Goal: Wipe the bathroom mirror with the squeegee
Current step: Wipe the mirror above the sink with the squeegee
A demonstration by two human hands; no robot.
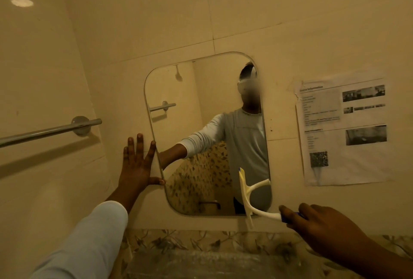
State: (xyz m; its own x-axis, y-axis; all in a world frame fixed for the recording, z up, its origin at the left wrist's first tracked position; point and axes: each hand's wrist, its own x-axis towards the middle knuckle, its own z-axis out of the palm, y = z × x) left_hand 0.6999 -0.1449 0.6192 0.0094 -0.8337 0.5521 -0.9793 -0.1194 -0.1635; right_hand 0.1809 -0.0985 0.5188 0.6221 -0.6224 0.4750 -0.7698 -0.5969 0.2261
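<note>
A rounded rectangular mirror (201, 122) hangs on the cream tiled wall, tilted in view. My right hand (321, 227) grips the blue handle of a white squeegee (245, 196). Its blade stands nearly upright against the mirror's lower right part and reaches just past the bottom edge. My left hand (138, 164) lies flat on the wall at the mirror's left edge, fingers spread, thumb touching the rim. The glass reflects a person in a light long-sleeved top wearing a headset.
A metal towel bar (51, 131) juts from the left wall. A printed paper sheet (344, 131) is stuck on the wall right of the mirror. Below runs a band of leaf-patterned tile (201, 243) and a shiny ledge.
</note>
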